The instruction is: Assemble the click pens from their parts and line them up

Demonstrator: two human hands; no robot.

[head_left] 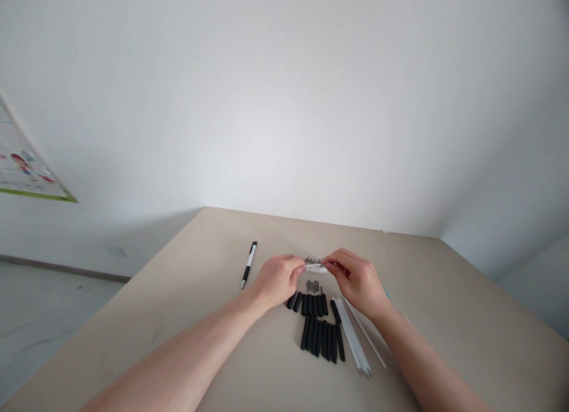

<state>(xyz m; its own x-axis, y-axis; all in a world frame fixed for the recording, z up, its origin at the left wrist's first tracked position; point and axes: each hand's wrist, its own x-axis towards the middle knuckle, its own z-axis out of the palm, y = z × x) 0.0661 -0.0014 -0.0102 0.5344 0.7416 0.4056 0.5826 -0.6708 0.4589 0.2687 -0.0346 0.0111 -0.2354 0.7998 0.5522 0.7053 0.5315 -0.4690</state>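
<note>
My left hand (280, 277) and my right hand (354, 280) are both closed in a pinch, facing each other above the table. Between their fingertips runs a thin pale rod (313, 265), which looks like a pen refill; its ends are hidden by the fingers. Just beyond it sit small white pieces (316, 270) in a row and small metal pieces (310, 259). Small springs (313, 286) lie nearer to me. Below them are short black pen grips (315, 305) and longer black barrels (323, 339). White refills (353, 335) lie beside my right forearm.
An assembled white and black pen (249, 265) lies left of my left hand. The beige table (249, 370) meets a white wall (284, 115) at the back. A poster (26, 163) hangs at far left. Something small and teal (386, 293) shows behind my right wrist.
</note>
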